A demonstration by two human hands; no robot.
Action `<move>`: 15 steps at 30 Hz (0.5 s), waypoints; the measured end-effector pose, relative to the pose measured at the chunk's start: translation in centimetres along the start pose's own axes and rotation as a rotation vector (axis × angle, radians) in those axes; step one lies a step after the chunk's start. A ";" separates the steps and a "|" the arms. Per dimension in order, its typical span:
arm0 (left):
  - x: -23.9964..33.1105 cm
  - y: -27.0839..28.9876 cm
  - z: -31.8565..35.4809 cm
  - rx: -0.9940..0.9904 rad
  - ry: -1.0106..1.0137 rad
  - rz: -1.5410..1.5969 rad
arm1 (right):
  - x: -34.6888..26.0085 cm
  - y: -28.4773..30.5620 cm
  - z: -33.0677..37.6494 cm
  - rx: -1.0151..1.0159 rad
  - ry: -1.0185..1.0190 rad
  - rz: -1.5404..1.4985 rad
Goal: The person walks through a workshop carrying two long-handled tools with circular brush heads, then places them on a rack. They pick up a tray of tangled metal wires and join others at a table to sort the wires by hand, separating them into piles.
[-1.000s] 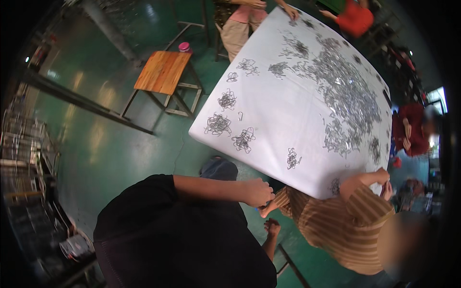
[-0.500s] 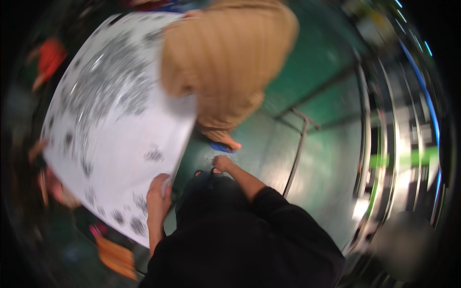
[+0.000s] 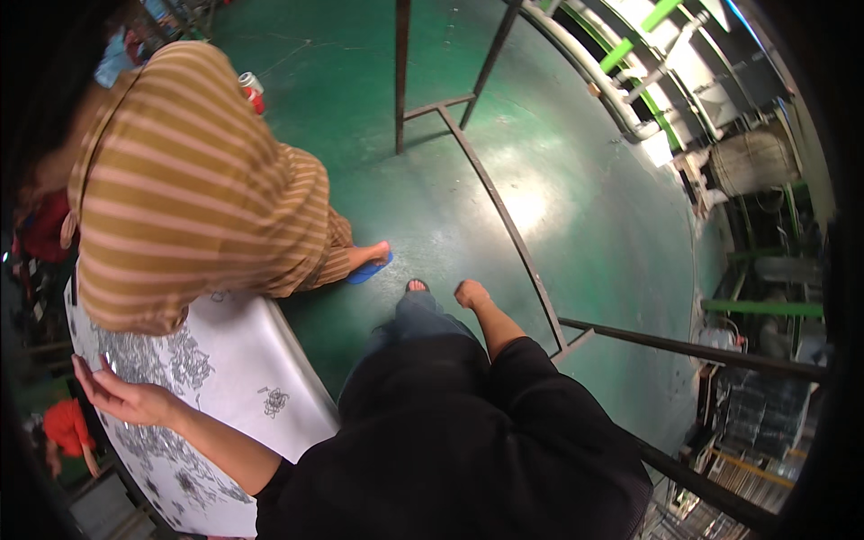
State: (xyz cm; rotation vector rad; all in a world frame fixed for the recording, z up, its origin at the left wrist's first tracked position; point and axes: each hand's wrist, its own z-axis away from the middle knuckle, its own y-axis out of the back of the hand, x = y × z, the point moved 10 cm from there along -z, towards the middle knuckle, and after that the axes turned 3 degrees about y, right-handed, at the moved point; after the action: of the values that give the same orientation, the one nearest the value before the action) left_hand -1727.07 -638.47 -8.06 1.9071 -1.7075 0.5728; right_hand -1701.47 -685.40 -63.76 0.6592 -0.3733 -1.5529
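Observation:
My left hand (image 3: 126, 398) is stretched out over the white-topped table (image 3: 310, 396), its fingers apart and nothing in them. Below and around it lie many small grey, shiny pieces (image 3: 184, 355), scattered loosely and too small to name. A separate little heap of grey pieces (image 3: 273, 401) sits closer to the table's right edge. My right hand (image 3: 471, 294) hangs over the green floor at my right side, fingers curled in, with nothing showing in it.
A person in a brown striped garment (image 3: 207, 189) leans over the table's far end, a blue sandal (image 3: 367, 270) on one foot. A dark metal frame (image 3: 504, 225) stands on the green floor (image 3: 612, 243) to my right. Someone in orange (image 3: 66, 426) is beyond the table.
My view has swung to the right, so the table and the striped person now sit further left. My left hand has gone from the table's near edge to out over the grey pieces.

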 end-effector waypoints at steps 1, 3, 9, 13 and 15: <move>0.3 -0.7 -0.6 0.018 0.011 0.056 | 2.9 -0.3 0.7 -0.055 -0.115 0.041; 0.9 -2.8 -1.5 -0.029 0.021 0.036 | 5.8 -1.4 0.7 -0.153 -0.178 0.137; -0.4 -5.9 -3.0 -0.046 0.166 -0.055 | 2.5 0.6 -7.1 -0.012 0.099 0.074; -1.8 -7.6 -2.4 -0.105 0.190 -0.408 | 1.2 6.2 -14.5 -0.197 0.063 0.294; -2.2 -6.3 -1.8 0.045 0.237 -0.429 | 0.0 9.9 -20.5 -0.182 0.126 0.440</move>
State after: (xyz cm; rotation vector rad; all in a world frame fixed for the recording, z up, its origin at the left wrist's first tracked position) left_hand -1721.01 -635.19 -8.60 2.0612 -1.1031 0.6388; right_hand -1681.11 -683.30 -73.74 0.4898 -0.2573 -1.1050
